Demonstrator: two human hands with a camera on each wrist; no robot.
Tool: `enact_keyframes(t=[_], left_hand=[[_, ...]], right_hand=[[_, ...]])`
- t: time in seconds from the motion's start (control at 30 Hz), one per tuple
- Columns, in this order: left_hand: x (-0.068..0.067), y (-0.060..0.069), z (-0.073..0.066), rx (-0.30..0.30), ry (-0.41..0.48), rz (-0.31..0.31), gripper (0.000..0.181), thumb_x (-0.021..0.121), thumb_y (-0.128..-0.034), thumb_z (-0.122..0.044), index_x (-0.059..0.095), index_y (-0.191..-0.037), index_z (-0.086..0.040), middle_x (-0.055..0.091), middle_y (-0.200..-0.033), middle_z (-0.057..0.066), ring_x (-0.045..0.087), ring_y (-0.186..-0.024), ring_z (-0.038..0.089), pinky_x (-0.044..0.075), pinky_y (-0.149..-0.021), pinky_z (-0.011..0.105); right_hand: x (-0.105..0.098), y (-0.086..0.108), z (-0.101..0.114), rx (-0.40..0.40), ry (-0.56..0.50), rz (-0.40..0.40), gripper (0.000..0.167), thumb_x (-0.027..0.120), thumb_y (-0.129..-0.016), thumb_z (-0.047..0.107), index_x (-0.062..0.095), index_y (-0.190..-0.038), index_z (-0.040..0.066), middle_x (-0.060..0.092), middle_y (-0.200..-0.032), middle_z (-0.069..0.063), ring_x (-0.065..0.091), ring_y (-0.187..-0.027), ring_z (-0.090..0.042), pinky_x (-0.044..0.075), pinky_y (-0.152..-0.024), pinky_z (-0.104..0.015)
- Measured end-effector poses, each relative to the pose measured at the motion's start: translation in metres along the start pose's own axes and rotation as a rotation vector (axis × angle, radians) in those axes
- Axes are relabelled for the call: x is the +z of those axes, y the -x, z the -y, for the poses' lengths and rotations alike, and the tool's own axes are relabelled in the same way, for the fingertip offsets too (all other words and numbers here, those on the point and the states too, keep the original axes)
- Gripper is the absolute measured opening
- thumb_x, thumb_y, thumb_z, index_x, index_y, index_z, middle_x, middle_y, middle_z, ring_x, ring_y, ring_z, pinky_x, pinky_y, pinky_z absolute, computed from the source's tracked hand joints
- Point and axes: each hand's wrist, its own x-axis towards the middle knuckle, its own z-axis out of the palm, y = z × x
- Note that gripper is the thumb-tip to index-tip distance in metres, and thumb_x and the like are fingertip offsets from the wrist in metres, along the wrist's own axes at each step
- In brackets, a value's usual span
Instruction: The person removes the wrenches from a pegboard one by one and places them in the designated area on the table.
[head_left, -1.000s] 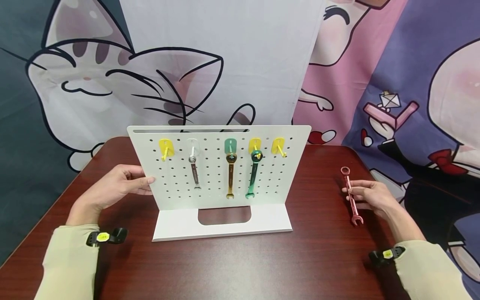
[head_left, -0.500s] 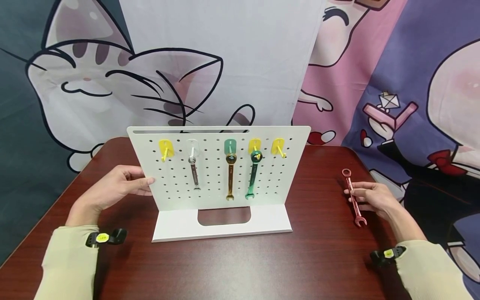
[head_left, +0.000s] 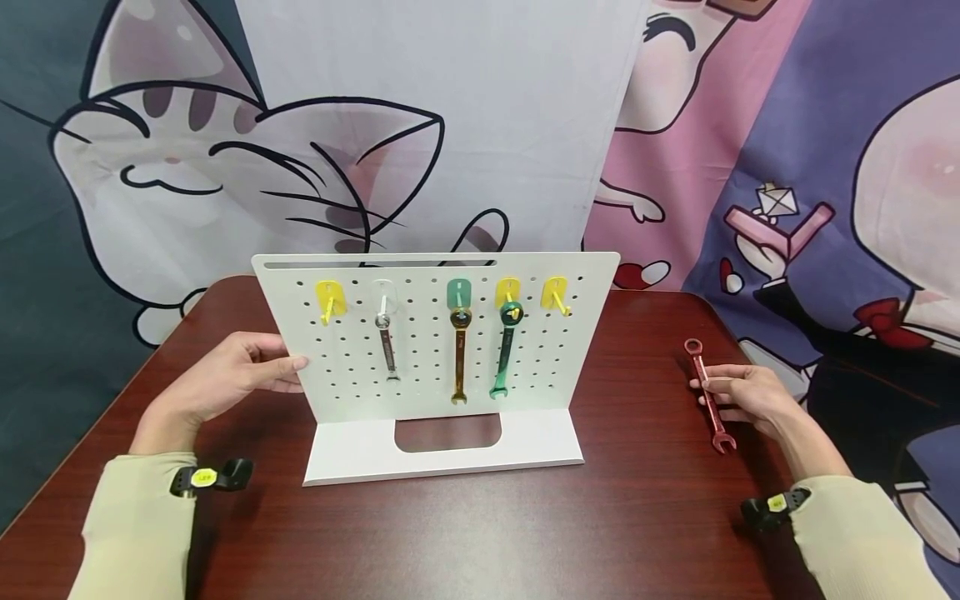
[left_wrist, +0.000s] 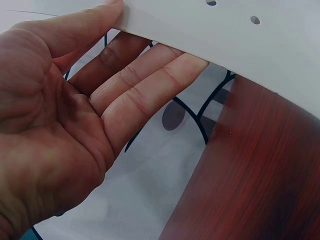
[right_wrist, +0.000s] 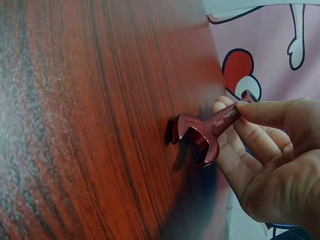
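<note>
My left hand (head_left: pixel 225 382) pinches the left edge of the white pegboard (head_left: pixel 420 358), thumb on its front and fingers behind, as the left wrist view (left_wrist: pixel 70 110) also shows. In my right hand (head_left: pixel 753 396) is a red combination wrench (head_left: pixel 708 400), gripped by its shaft between thumb and fingers, its open end toward me. The right wrist view shows that open end (right_wrist: pixel 197 137) close to the table. On the board's hooks hang a silver wrench (head_left: pixel 387 350), a gold wrench (head_left: pixel 460 358) and a green wrench (head_left: pixel 505 354).
Yellow hooks at the far left (head_left: pixel 331 302) and far right (head_left: pixel 556 296) of the board hold nothing. The board's base (head_left: pixel 348 454) stands on a dark red wooden table (head_left: pixel 480 533). Behind hangs a cartoon-printed cloth (head_left: pixel 517 117).
The red wrench and my right fingers have shifted very slightly right and toward me. My left hand keeps its hold on the pegboard; the hanging wrenches stay on their hooks.
</note>
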Motion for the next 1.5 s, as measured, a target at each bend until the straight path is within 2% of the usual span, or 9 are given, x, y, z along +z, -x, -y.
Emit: enact_keyframes(t=[0.17, 0.43, 0.7, 1.17, 1.5], left_hand=[[-0.0007, 0.001, 0.0, 0.005, 0.005, 0.008, 0.038, 0.068, -0.1046, -0.017, 0.066, -0.135, 0.005, 0.077, -0.123, 0.019, 0.08, -0.098, 0.019, 0.064, -0.085, 0.027], [0.0005, -0.0007, 0.0023, 0.014, 0.023, 0.012, 0.037, 0.068, -0.1043, -0.016, 0.066, -0.134, 0.007, 0.08, -0.117, -0.001, 0.08, -0.098, 0.02, 0.064, -0.085, 0.028], [0.001, 0.0003, 0.0014, 0.008, 0.018, 0.016, 0.037, 0.068, -0.1041, -0.018, 0.067, -0.132, 0.006, 0.08, -0.116, 0.003, 0.08, -0.098, 0.021, 0.064, -0.085, 0.028], [0.0007, 0.0001, -0.0001, 0.01, -0.002, 0.012, 0.037, 0.068, -0.1045, -0.019, 0.068, -0.133, 0.004, 0.08, -0.117, 0.006, 0.08, -0.098, 0.02, 0.064, -0.085, 0.028], [0.0003, 0.0, -0.001, 0.005, -0.009, 0.006, 0.037, 0.068, -0.1046, -0.019, 0.067, -0.133, 0.005, 0.08, -0.118, 0.006, 0.08, -0.098, 0.02, 0.064, -0.085, 0.027]], right_hand=[[-0.0016, -0.0013, -0.0013, 0.015, 0.008, -0.011, 0.041, 0.059, -0.107, 0.01, 0.052, -0.141, -0.013, 0.079, -0.095, 0.013, 0.076, -0.084, -0.007, 0.066, -0.076, -0.032], [-0.0001, -0.0042, -0.001, 0.011, -0.02, 0.001, 0.038, 0.063, -0.105, 0.008, 0.057, -0.137, -0.012, 0.079, -0.095, 0.013, 0.076, -0.084, -0.007, 0.066, -0.076, -0.033], [-0.0003, -0.0055, -0.0028, 0.021, -0.021, -0.032, 0.022, 0.066, -0.103, 0.007, 0.07, -0.124, 0.0, 0.079, -0.09, 0.014, 0.074, -0.081, -0.004, 0.066, -0.073, -0.033], [0.0029, -0.0067, -0.0043, 0.023, 0.04, -0.151, 0.026, 0.073, -0.097, 0.006, 0.071, -0.121, -0.002, 0.077, -0.083, 0.012, 0.072, -0.076, -0.001, 0.065, -0.07, -0.031], [0.0053, -0.01, -0.002, 0.018, 0.06, -0.199, 0.033, 0.075, -0.096, 0.007, 0.067, -0.125, -0.008, 0.076, -0.08, 0.013, 0.072, -0.075, -0.001, 0.065, -0.069, -0.028]])
